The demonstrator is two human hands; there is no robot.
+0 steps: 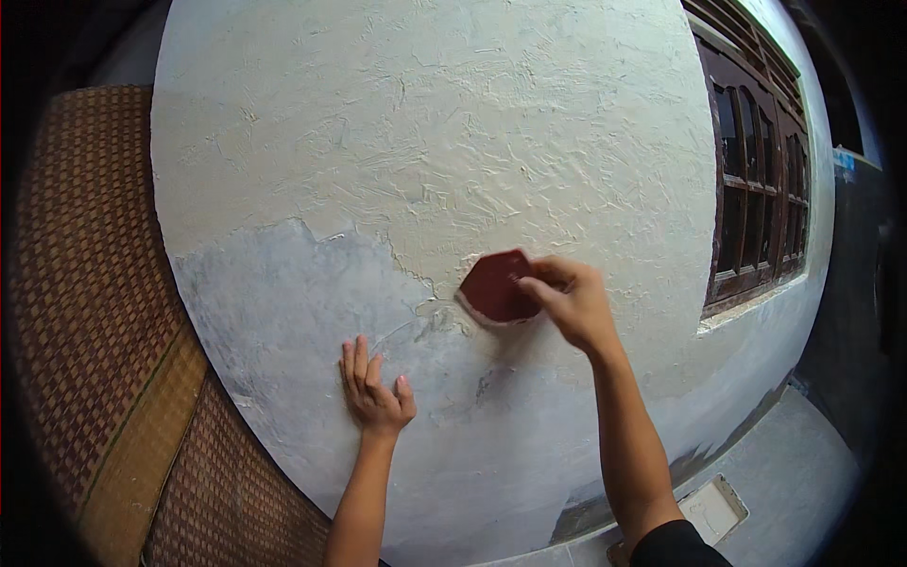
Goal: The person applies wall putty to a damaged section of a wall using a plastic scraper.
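Maroon scraper (495, 289) pinched by right hand (576, 304) — spreading seemingly underway, next stroke wanting even pressure — left hand (378, 397) empty against pale wall (283, 302)

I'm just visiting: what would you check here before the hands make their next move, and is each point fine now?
1. Red scraper held securely: ok, pinched in the right hand.
2. Scraper edge pressed to the wall: cannot tell; the contact is unclear.
3. Left hand out of the scraper's way: ok, it is apart, lower and to the left.
4. Cream coating smooth: not ok, ridges show.
5. Window clear of the scraper: ok, well to the right.
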